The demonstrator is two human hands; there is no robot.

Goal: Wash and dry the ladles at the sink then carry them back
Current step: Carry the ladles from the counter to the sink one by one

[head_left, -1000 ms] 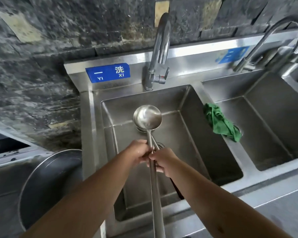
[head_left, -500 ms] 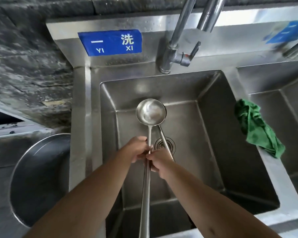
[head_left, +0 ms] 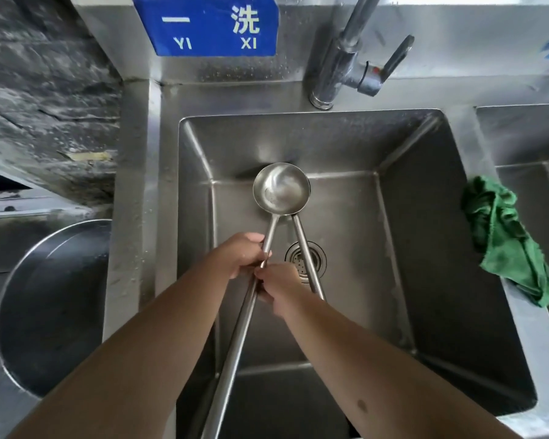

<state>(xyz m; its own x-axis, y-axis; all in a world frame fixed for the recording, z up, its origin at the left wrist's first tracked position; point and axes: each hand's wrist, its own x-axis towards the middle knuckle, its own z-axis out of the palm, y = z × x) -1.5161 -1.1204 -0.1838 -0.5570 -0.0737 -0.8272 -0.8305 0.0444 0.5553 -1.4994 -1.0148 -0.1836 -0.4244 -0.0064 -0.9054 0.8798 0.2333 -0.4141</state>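
Two long steel ladles are held over the left sink basin (head_left: 425, 248). The upper ladle (head_left: 281, 190) shows its shiny bowl, and its handle runs down toward the bottom edge. My left hand (head_left: 240, 255) grips that handle. A second ladle's handle (head_left: 301, 239) slants out from under the bowl, and its own bowl is hidden. My right hand (head_left: 278, 282) grips this second handle just above the drain (head_left: 308, 258). The two hands touch each other.
A faucet (head_left: 339, 68) stands behind the basin with its lever to the right. A green cloth (head_left: 507, 242) hangs over the divider to the right basin (head_left: 526, 137). A big steel pot (head_left: 51, 305) sits at the left. A blue sign (head_left: 206, 23) is on the backsplash.
The view has come closer and tilted down onto the basin. The ladles have sunk lower into the basin, and both hands keep their hold.
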